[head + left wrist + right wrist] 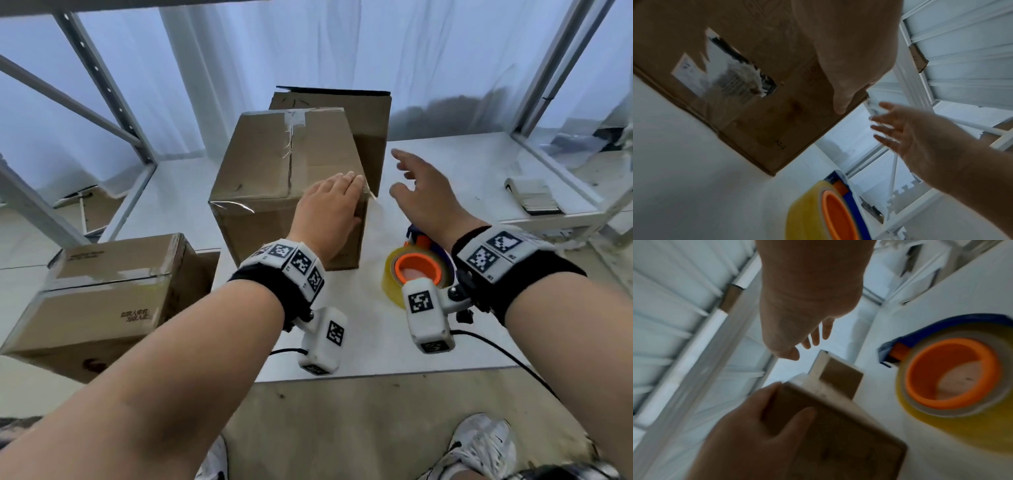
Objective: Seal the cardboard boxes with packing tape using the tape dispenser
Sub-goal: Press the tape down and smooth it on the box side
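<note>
A brown cardboard box (274, 178) with clear tape along its top seam stands in the middle of the white table (479, 164). My left hand (337, 192) lies on the box's near right top corner, fingers straight on the top and thumb down the side; the right wrist view shows it (756, 426) on the box (838, 443). My right hand (421, 185) hovers open to the right of the box, fingers spread and holding nothing. The tape dispenser (418, 270), with a yellowish roll, orange hub and blue frame, lies on the table under my right wrist, also in the wrist views (830, 216) (951, 374).
A second, taller cardboard box (363, 116) stands right behind the first. A taped box (102, 291) sits lower down at the left. A flat folded stack (532, 197) lies at the table's right. Metal rack posts (102, 85) flank both sides. The table's front edge (376, 373) is near my wrists.
</note>
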### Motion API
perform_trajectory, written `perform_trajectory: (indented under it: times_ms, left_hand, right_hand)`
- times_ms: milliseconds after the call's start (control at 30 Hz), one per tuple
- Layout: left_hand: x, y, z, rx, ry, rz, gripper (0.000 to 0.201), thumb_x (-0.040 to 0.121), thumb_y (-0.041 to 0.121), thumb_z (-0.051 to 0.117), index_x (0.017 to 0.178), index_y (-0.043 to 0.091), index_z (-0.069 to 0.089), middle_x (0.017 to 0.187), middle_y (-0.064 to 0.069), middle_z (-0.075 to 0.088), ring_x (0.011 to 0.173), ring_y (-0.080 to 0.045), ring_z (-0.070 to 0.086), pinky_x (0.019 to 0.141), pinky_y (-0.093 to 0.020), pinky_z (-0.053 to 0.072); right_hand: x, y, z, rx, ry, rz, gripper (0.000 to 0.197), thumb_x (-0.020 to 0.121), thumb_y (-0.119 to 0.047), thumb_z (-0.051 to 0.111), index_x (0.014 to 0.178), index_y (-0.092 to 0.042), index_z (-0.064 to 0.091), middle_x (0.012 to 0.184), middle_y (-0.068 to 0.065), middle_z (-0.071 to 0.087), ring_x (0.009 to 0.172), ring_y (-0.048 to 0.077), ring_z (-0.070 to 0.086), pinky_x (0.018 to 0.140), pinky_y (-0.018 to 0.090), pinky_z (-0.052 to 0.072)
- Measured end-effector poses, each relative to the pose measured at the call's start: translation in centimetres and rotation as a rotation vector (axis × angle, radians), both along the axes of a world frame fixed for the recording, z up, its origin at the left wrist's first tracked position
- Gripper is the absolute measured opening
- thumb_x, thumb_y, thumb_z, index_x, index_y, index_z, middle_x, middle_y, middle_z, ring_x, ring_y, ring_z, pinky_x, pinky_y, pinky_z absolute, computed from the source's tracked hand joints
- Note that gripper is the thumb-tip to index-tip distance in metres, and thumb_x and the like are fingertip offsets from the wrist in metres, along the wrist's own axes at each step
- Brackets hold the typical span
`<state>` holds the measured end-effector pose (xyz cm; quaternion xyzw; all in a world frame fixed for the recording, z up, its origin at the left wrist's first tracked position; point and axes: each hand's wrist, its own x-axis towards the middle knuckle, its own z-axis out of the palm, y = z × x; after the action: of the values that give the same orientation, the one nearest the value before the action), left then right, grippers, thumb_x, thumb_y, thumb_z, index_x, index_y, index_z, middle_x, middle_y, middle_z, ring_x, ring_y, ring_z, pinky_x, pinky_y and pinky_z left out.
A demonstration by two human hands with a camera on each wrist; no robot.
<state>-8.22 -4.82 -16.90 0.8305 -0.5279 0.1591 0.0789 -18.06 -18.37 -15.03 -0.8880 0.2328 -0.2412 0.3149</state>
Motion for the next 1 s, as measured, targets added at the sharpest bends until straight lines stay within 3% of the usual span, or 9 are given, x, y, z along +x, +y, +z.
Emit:
perform_trajectory:
  times_ms: [100, 167, 267, 367, 467, 633, 767, 867, 1000]
  left_hand:
    - [0.4, 1.2, 1.1, 0.014, 0.053, -0.086, 0.067, 0.093, 0.035, 0.054, 0.149, 0.018, 0.023, 0.152, -0.001, 0.034, 0.142, -0.015, 0.027, 0.116, -0.027, 0.01]
    - [1.8, 3.9, 2.2, 0.01, 0.063, -0.115, 0.06, 0.091, 0.025, 0.049, 0.147, 0.016, 0.03, 0.15, -0.001, 0.038, 0.142, -0.014, 0.026, 0.117, -0.027, 0.004]
    - [5.1, 8.5, 3.5, -0.103, 0.143, -0.025, 0.046, 0.093, 0.012, 0.045, 0.139, 0.015, 0.046, 0.144, -0.004, 0.046, 0.138, -0.018, 0.034, 0.118, -0.032, 0.014]
    - [8.2, 12.1, 4.1, -0.167, 0.281, 0.118, 0.036, 0.101, 0.022, 0.041, 0.135, 0.018, 0.052, 0.144, 0.0, 0.046, 0.139, -0.017, 0.033, 0.115, -0.032, 0.017]
    - [10.0, 13.0, 3.5, -0.125, 0.426, 0.105, 0.033, 0.101, 0.029, 0.043, 0.126, 0.018, 0.061, 0.142, 0.001, 0.049, 0.141, -0.015, 0.029, 0.115, -0.031, 0.015]
    - [11.1, 13.3, 0.8, -0.472, 0.656, 0.101, 0.023, 0.091, 0.027, 0.062, 0.109, 0.018, 0.072, 0.126, 0.002, 0.063, 0.127, -0.007, 0.048, 0.111, -0.024, 0.031]
    - [11.3, 13.4, -0.9, -0.546, 0.66, 0.058, 0.028, 0.089, 0.025, 0.065, 0.115, 0.017, 0.069, 0.13, 0.002, 0.06, 0.131, -0.006, 0.042, 0.112, -0.022, 0.028]
    - [11.7, 14.1, -1.8, -0.455, 0.556, 0.001, 0.041, 0.086, 0.024, 0.068, 0.126, 0.018, 0.061, 0.138, 0.002, 0.053, 0.136, -0.008, 0.035, 0.112, -0.02, 0.024]
    - [11.9, 15.0, -1.8, -0.341, 0.437, -0.034, 0.049, 0.088, 0.025, 0.066, 0.135, 0.024, 0.053, 0.145, 0.002, 0.045, 0.14, -0.013, 0.03, 0.112, -0.025, 0.024]
  right_hand:
    - [0.9, 1.9, 2.6, -0.111, -0.019, 0.107, 0.045, 0.097, -0.018, 0.046, 0.142, -0.018, 0.042, 0.145, 0.002, 0.045, 0.132, 0.019, 0.04, 0.108, 0.03, 0.031]
    - [1.6, 3.2, 3.4, -0.169, -0.006, 0.178, 0.042, 0.098, -0.022, 0.045, 0.14, -0.018, 0.045, 0.143, 0.001, 0.047, 0.131, 0.018, 0.042, 0.111, 0.032, 0.033]
    - [3.3, 5.8, 3.8, -0.226, 0.043, 0.263, 0.039, 0.101, -0.026, 0.04, 0.136, -0.013, 0.05, 0.139, 0.004, 0.052, 0.129, 0.018, 0.045, 0.109, 0.03, 0.031]
    - [5.9, 8.8, 3.9, -0.351, 0.151, 0.375, 0.04, 0.103, -0.031, 0.034, 0.132, -0.011, 0.055, 0.134, 0.005, 0.057, 0.125, 0.02, 0.048, 0.112, 0.039, 0.029]
    - [8.8, 11.1, 3.8, -0.418, 0.283, 0.436, 0.043, 0.104, -0.034, 0.032, 0.133, -0.01, 0.053, 0.136, 0.007, 0.054, 0.127, 0.022, 0.047, 0.111, 0.038, 0.031]
    - [11.0, 12.1, 2.5, -0.462, 0.361, 0.391, 0.042, 0.102, -0.04, 0.034, 0.123, -0.015, 0.062, 0.127, 0.006, 0.062, 0.116, 0.024, 0.056, 0.098, 0.037, 0.044]
    - [10.7, 12.0, 1.0, -0.631, 0.299, 0.36, 0.044, 0.101, -0.039, 0.036, 0.135, -0.016, 0.054, 0.139, 0.004, 0.053, 0.127, 0.022, 0.05, 0.108, 0.036, 0.036]
    - [10.8, 12.0, 1.1, -0.745, 0.338, 0.376, 0.049, 0.1, -0.04, 0.038, 0.14, -0.013, 0.046, 0.144, 0.005, 0.047, 0.133, 0.02, 0.044, 0.114, 0.036, 0.028]
    - [10.7, 12.5, 0.9, -0.787, 0.374, 0.362, 0.054, 0.098, -0.041, 0.044, 0.144, -0.013, 0.039, 0.149, 0.004, 0.041, 0.137, 0.018, 0.037, 0.117, 0.033, 0.02]
